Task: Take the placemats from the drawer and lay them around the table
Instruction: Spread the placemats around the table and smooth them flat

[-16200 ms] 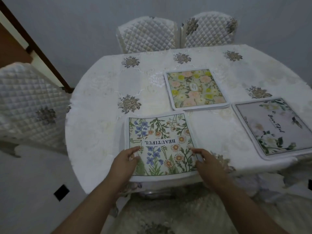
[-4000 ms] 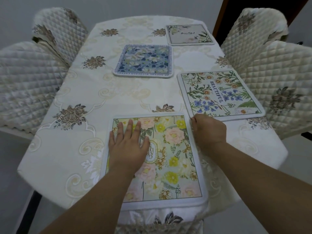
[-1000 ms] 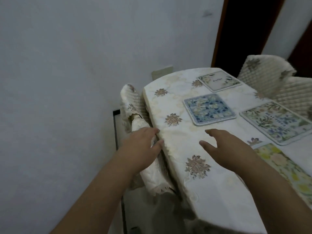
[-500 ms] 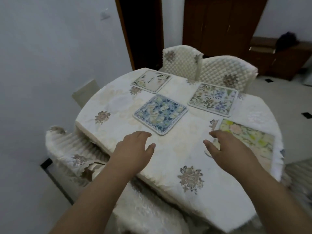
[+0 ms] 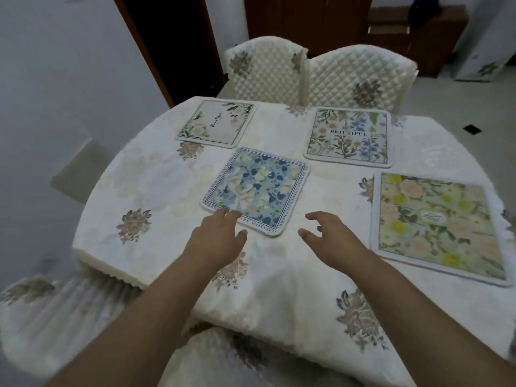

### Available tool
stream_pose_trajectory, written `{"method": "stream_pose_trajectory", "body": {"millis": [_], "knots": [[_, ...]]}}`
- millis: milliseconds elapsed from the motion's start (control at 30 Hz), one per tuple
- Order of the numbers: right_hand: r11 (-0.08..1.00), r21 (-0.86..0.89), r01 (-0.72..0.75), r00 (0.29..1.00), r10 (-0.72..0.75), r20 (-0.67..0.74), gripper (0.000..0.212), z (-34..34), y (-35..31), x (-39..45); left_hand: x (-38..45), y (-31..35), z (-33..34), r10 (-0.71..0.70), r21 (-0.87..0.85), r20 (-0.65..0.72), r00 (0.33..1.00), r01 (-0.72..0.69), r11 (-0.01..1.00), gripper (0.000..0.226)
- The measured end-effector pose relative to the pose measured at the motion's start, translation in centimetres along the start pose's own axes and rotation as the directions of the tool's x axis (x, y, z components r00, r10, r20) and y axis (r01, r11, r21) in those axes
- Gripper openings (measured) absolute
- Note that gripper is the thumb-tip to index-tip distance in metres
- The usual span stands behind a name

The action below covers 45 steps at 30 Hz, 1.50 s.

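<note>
Head view: left hand (image 5: 216,238) with relaxed, spread fingers holding nothing, tips at the near corner of the blue placemat (image 5: 255,189); right hand (image 5: 331,236) loosely spread and bare just beside that mat. Likely snag: dragging the mat could bunch the tablecloth (image 5: 156,191) or bump the yellow placemat (image 5: 435,224). Open cloth toward the left edge, chairs (image 5: 354,79) crowding the far side.

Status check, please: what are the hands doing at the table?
Left hand and right hand open, empty. Left fingertips at square blue floral placemat. Nothing in the way.
</note>
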State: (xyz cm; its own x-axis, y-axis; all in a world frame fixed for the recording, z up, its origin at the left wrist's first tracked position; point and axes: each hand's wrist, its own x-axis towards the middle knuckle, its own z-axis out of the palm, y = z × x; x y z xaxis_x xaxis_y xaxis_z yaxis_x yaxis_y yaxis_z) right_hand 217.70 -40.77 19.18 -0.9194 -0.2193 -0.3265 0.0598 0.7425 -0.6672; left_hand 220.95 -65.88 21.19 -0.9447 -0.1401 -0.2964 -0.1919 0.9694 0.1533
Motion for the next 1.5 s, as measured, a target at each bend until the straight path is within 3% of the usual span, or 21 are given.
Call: {"method": "stream_pose_trajectory", "body": {"millis": [167,367,500,600,667,800,1067,1133,1267,1367,1500], "knots": [[0.969,0.162,-0.188,0.981,0.193,-0.015,0.052,5.1,-1.1,6.8,11.0,-7.6,3.4,-0.020,-0.044,0.061,0.998,0.023,0.999,0.059],[0.891,0.312,-0.329,0.937,0.349,-0.009,0.062,9.6,-2.8,13.2,18.8,-13.2,5.8,-0.181,-0.270,0.139,0.974,0.213,0.939,0.071],[0.879,0.189,-0.438,0.881,0.462,-0.106,0.063,11.8,-2.9,15.9,21.3,-14.4,6.2,-0.245,-0.346,0.149,0.958,0.283,0.895,0.082],[0.843,0.194,-0.502,0.821,0.535,-0.197,0.047,12.6,-2.7,16.6,22.8,-15.1,6.5,-0.279,-0.413,0.143,0.949,0.314,0.855,0.078],[0.845,0.242,-0.477,0.813,0.529,-0.243,0.041,13.1,-2.2,16.5,23.5,-15.8,6.5,-0.244,-0.474,0.113,0.963,0.268,0.838,0.069],[0.896,0.208,-0.392,0.830,0.442,-0.340,0.034,13.2,-1.8,15.7,23.3,-17.5,6.0,-0.049,-0.442,-0.161,0.986,-0.027,0.897,0.027],[0.917,0.364,-0.162,0.891,0.295,-0.345,0.040,14.0,-5.2,16.5,20.0,-19.2,5.5,-0.074,-0.463,-0.421,0.904,-0.144,0.874,0.030],[0.920,0.367,-0.139,0.900,0.272,-0.341,0.039,14.1,-5.6,16.6,19.8,-19.6,5.4,-0.137,-0.490,-0.419,0.898,-0.096,0.866,0.028],[0.936,0.313,-0.160,0.911,0.262,-0.317,0.041,13.8,-5.0,16.5,19.6,-20.9,4.7,-0.183,-0.467,-0.268,0.946,0.038,0.883,0.019],[0.939,0.319,-0.131,0.893,0.251,-0.373,0.044,12.6,-4.8,15.0,17.5,-19.5,4.2,-0.148,-0.451,-0.213,0.966,0.037,0.892,0.016],[0.942,0.318,-0.107,0.821,0.264,-0.506,0.051,10.2,-2.2,10.8,13.5,-15.1,4.8,-0.090,-0.580,-0.154,0.984,-0.016,0.815,0.015]]}}
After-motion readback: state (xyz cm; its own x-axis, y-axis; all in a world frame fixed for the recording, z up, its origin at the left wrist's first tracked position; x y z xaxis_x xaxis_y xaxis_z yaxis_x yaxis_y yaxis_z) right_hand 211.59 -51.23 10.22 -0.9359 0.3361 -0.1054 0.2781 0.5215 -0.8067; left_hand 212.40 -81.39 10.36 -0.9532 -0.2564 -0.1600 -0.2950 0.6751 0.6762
